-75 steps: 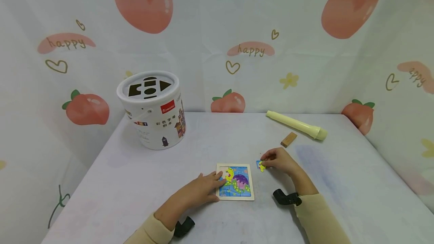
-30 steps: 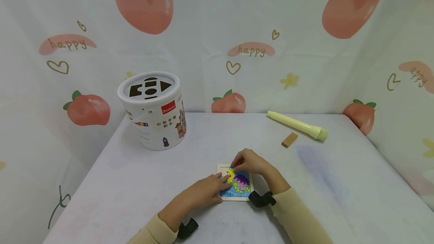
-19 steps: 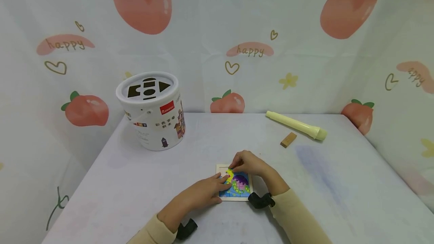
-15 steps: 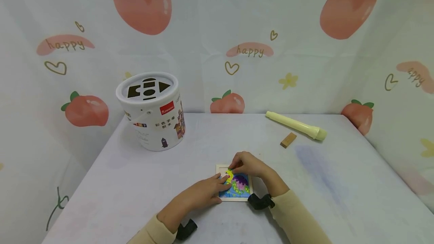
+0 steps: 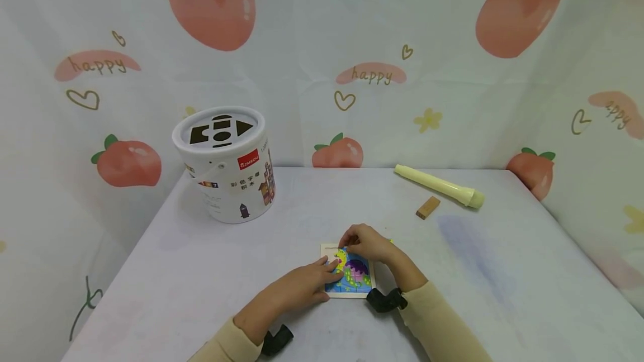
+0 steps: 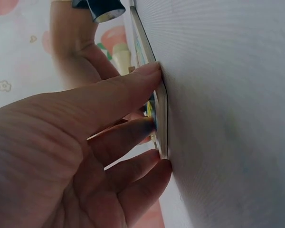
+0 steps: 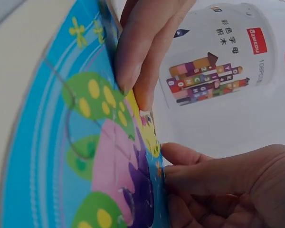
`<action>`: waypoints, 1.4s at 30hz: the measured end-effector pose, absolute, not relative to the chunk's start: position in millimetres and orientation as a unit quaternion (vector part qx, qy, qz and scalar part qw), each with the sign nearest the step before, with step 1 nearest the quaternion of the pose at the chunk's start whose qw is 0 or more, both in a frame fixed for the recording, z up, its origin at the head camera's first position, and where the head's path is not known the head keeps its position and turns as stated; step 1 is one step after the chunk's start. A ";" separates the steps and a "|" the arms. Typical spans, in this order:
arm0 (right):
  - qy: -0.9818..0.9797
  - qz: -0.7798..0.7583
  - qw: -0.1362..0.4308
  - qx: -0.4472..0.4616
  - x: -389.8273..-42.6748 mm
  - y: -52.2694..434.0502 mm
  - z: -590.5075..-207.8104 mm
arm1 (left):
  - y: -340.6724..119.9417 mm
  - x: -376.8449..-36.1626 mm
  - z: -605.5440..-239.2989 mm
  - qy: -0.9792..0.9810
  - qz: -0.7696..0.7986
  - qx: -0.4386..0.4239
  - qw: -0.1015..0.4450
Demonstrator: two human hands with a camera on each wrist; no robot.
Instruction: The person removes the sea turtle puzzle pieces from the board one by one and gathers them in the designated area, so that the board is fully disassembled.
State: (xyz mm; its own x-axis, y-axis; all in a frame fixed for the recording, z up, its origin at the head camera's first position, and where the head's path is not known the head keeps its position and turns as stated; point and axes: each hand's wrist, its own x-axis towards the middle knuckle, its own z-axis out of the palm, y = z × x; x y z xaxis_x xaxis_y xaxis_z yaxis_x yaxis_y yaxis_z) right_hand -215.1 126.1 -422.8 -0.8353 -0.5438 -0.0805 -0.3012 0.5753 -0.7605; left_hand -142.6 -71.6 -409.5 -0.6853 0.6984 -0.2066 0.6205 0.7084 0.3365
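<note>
A square jigsaw puzzle (image 5: 358, 267) in a pale wooden frame (image 5: 352, 296) lies on the table, showing a yellow seahorse and purple and green shapes on blue. My left hand (image 5: 297, 289) rests on its left side, fingers spread over the picture; the left wrist view shows the thumb (image 6: 145, 73) against the frame's edge. At the upper edge, my right hand (image 5: 369, 243) bends its thumb and forefinger onto a blue puzzle piece (image 7: 158, 172), partly hidden by the fingers. A bare wooden patch shows in the top-left corner of the frame.
At the back left stands a white bucket (image 5: 223, 183) with shaped holes in its lid. A wooden block (image 5: 427, 207) and a pale yellow microphone-shaped tube (image 5: 437, 185) lie back right. Something small and yellow-green (image 5: 391, 241) peeks out behind my right wrist.
From the right of the frame, my right hand has carried a yellow-and-blue puzzle piece left to the puzzle's upper edge. The yellow-green spot has appeared behind my wrist. My left hand barely moved.
</note>
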 end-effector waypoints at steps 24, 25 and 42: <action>0.877 -0.409 0.180 -0.178 -218.3 135.8 -418.0 | -70.9 -141.7 -408.9 0.910 0.114 0.364 0.161; 0.875 -0.411 0.183 -0.178 -219.3 136.5 -419.0 | -71.0 -141.4 -408.3 0.911 0.114 0.363 0.163; 0.839 -0.465 0.226 -0.169 -225.2 145.2 -423.6 | -71.5 -141.6 -408.4 0.909 0.120 0.363 0.164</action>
